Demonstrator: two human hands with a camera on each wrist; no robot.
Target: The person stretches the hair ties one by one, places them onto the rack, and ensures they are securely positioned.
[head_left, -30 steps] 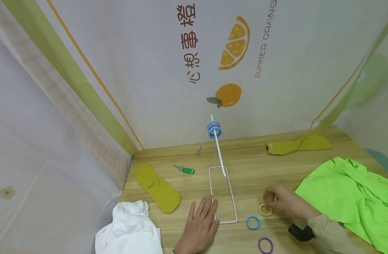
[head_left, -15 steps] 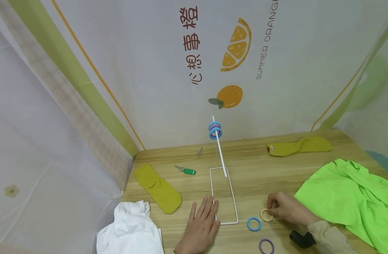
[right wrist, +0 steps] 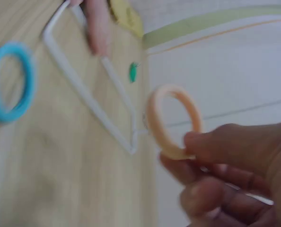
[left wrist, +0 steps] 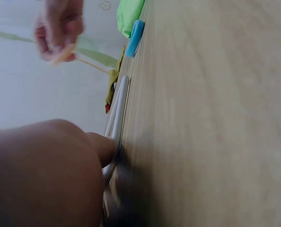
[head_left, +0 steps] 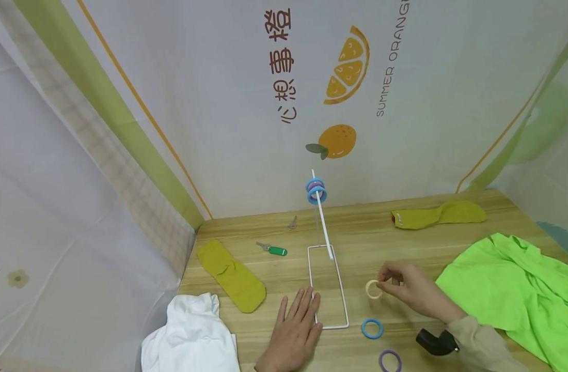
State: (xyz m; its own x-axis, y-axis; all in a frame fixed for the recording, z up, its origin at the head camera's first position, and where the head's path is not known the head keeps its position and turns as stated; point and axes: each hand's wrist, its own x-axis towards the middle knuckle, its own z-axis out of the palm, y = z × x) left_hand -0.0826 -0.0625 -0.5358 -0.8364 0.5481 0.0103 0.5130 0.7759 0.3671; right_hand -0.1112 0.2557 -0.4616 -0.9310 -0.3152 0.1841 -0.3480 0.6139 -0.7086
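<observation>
Between thumb and fingertips, my right hand point(head_left: 411, 287) pinches a pale orange ring point(right wrist: 158, 124), held above the table in the right wrist view. My left hand point(head_left: 290, 330) lies flat with straight fingers, fingertips over the left side of the white wire stand point(head_left: 345, 305). From that stand's base rises a thin upright bearing a slanted white rod point(head_left: 324, 227). Blue and purple rings point(head_left: 316, 195) hang on the rod toward its far end. A loose blue ring point(head_left: 372, 328) and a purple ring point(head_left: 390, 361) lie on the table near my right hand.
Left of the stand lie a mustard sock point(head_left: 232, 276), a white cloth point(head_left: 188, 336), a key with green tag point(head_left: 277, 251) and a small key point(head_left: 293, 222). On the right are another mustard sock point(head_left: 437, 214) and a bright green cloth point(head_left: 511, 289). A printed curtain point(head_left: 209, 103) backs the table.
My right hand has taken hold of the pale orange ring, lifted it off the table and moved it toward the stand. My left hand stays in place.
</observation>
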